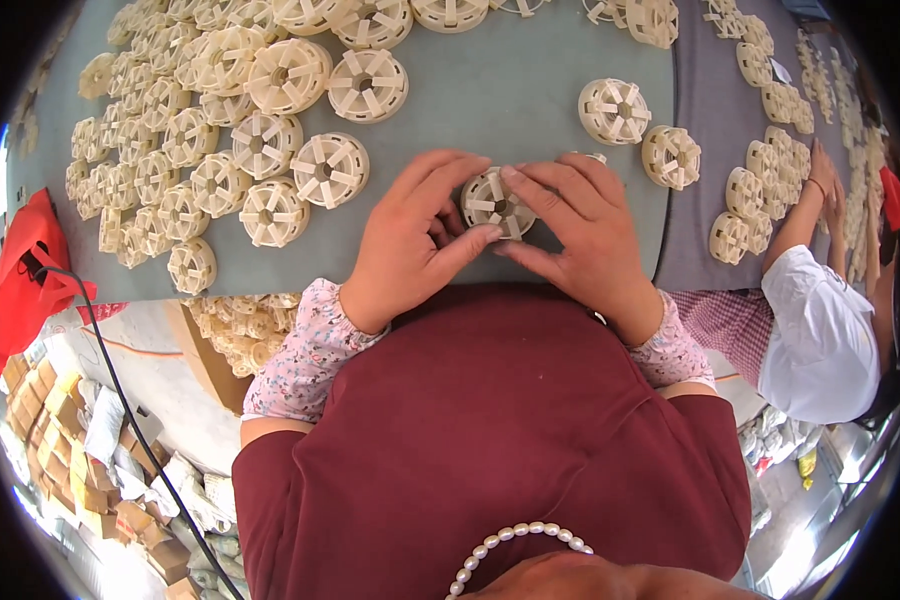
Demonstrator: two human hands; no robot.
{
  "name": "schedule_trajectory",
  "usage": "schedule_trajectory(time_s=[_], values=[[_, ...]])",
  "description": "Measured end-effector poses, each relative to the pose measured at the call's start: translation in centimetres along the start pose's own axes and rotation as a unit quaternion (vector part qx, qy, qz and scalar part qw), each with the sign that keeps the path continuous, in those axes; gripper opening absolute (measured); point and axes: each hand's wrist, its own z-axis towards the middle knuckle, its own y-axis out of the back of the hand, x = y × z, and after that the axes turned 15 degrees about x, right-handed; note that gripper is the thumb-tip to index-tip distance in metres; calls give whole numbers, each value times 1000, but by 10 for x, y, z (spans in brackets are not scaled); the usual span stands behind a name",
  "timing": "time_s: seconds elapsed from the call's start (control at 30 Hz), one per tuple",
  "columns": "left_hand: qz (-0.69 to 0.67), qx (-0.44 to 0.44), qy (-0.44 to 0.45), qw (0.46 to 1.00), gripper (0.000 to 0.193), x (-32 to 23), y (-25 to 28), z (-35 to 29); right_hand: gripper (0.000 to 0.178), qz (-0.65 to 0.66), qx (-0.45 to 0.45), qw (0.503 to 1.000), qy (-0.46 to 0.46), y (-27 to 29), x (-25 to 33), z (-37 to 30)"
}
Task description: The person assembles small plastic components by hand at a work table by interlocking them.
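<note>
Two hands close on one cream plastic wheel, a round spoked piece held just above the near edge of the grey-green surface, close to the person's body. The left hand comes at it from the left: its thumb presses the lower rim and its forefinger arches over the top. The right hand meets it from the right, forefinger laid across the upper right of the rim, thumb tucked beneath. Both hands are narrowed round the piece, so it sits between them with neither clearly nearer; the grip is shared.

The wheel's flat face tilts up toward the camera, so its hub axis points roughly away from the surface and its spokes are in plain sight. Being round, it has no long axis across the surface; what matters is that the rim is pinched from opposite sides, left and right.

Many like wheels lie in a heap toward the far left corner, well apart from the hands. Two loose wheels rest near the right edge, a short reach beyond the right hand. At the far right, another person's hand works at a separate purple-grey surface.
</note>
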Motion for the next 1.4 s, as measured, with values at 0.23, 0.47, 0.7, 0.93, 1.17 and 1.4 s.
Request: schedule_trajectory(time_s=[0.23,0.47,0.7,0.93,1.17,1.4], values=[[45,16,6,999,57,-6,-4,6,80,-194,-1,981,-24,-21,7,-12],[86,30,69,993,63,-13,9,-4,76,-121,-77,982,-120,1,-17,-31],[345,49,-63,935,83,-12,6,13,72,32,-116,992,-31,50,-35,-2],[312,40,-99,944,79,-21,-6,44,77,-50,-227,970,-64,105,-154,67],[275,-14,-170,946,79,-35,-31,120,69,46,-191,968,-156,126,-115,9],[261,52,-180,947,80,-10,-50,164,79,-56,-107,968,-221,60,-75,-53]])
